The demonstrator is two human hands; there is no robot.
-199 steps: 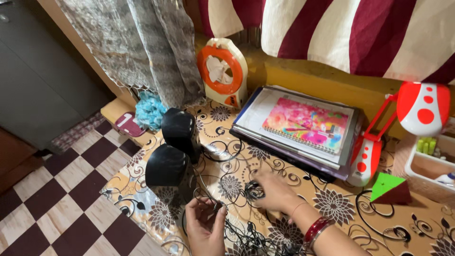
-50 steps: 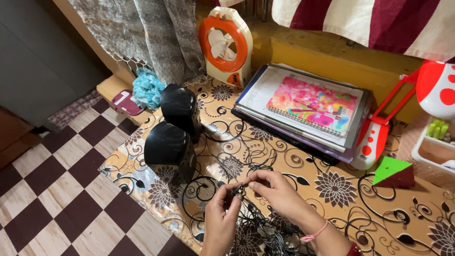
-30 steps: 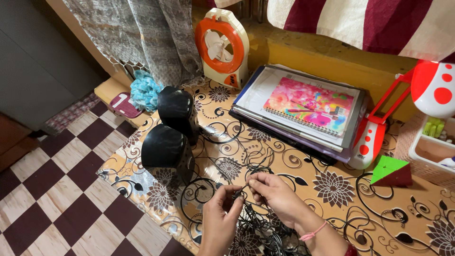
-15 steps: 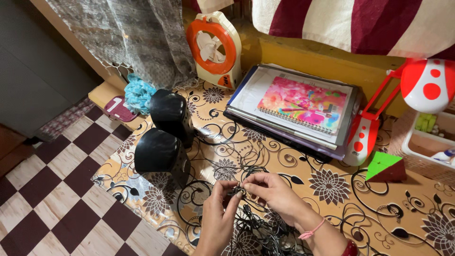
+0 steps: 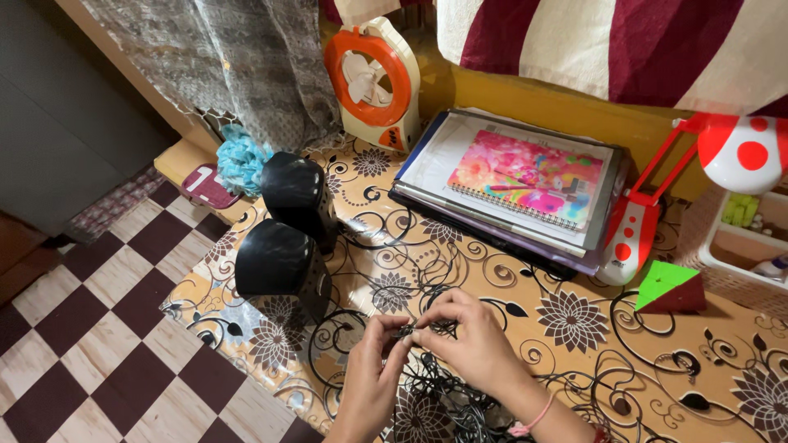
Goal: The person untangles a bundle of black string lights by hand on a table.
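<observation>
Near the desk's (image 5: 574, 328) front edge, the left hand (image 5: 373, 373) and right hand (image 5: 468, 344) both pinch a thin black cable (image 5: 414, 331) stretched sideways between their fingertips; possibly a plug end, too small to tell.

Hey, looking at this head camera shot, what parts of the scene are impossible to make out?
- What the left hand and right hand pinch between their fingertips: a small dark piece of the black cables, too small to identify.
- The cable tangle runs off the bottom edge.
- The red and white lamp has its head cut by the right edge.
- The books under the colourful notebook are covered by it.
</observation>
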